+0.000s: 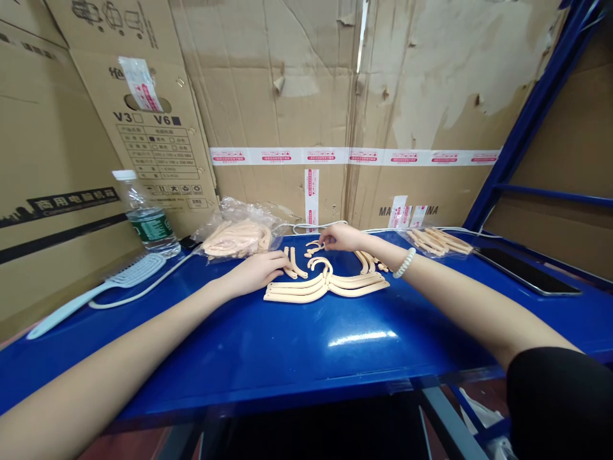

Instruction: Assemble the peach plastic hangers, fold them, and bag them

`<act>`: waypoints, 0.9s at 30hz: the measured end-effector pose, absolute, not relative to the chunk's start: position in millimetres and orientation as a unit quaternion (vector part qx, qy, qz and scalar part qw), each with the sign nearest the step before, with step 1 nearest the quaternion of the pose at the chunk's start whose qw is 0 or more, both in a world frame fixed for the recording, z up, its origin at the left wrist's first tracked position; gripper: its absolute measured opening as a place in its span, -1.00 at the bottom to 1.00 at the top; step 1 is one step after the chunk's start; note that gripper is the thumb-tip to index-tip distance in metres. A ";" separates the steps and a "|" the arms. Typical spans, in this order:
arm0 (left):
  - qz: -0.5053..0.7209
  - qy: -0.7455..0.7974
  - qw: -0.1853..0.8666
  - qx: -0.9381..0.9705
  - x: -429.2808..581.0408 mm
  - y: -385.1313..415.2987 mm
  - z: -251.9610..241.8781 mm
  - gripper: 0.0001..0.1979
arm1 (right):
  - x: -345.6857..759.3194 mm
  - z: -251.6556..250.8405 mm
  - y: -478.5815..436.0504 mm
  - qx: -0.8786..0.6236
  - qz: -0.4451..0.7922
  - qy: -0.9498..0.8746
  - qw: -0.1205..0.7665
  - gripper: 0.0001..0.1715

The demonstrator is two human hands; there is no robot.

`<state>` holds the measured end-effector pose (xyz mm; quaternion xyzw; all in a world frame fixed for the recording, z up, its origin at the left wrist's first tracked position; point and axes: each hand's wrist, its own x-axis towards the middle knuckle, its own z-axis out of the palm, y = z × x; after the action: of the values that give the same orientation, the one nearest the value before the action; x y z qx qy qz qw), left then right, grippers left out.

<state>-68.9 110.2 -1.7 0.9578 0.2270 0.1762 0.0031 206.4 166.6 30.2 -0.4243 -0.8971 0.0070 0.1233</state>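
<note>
Several assembled beige plastic clothes hangers (297, 295) lie stacked on the blue table, their curved hooks (322, 262) pointing away from me. My left hand (260, 271) rests beside the stack's left end, fingers stretched toward loose beige hanger arms (297, 263) and touching or nearly touching them. Behind the stack, the fingers of my right hand (339, 238) are pinched at small loose hook pieces (313, 250); one appears to be between the fingertips, partly hidden. More loose hanger arms (366, 262) lie under my right forearm, beside some small beige pieces (382, 266).
A clear bag of beige parts (237, 237) lies at the back left, near a water bottle (149, 220) and a pale hairbrush (112, 281). Another bag of parts (438, 241) and a phone (527, 271) are at right. Cardboard (282, 115) walls the back; a white cable (143, 291) crosses the left.
</note>
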 end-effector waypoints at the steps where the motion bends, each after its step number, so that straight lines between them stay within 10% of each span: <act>1: 0.178 0.230 -0.001 0.957 -69.3 110.1 -2.4 -0.76 | 203.3 28.5 170.2 -0.424 0.002 -0.898 0.116 -0.74; 13: 0.199 0.230 0.008 0.953 -70.1 116.3 -12.0 -0.77 | 191.4 10.4 185.3 -0.451 0.006 -0.878 0.162 -0.88; 27: 0.229 0.220 0.040 0.947 -70.0 106.1 -2.8 -0.72 | 223.0 35.0 127.2 -0.444 0.239 -0.695 0.513 -0.65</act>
<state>-70.0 106.1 -2.8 0.9475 0.2197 0.2290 0.0400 223.0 127.2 35.0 -0.4436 -0.6948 0.2391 0.5132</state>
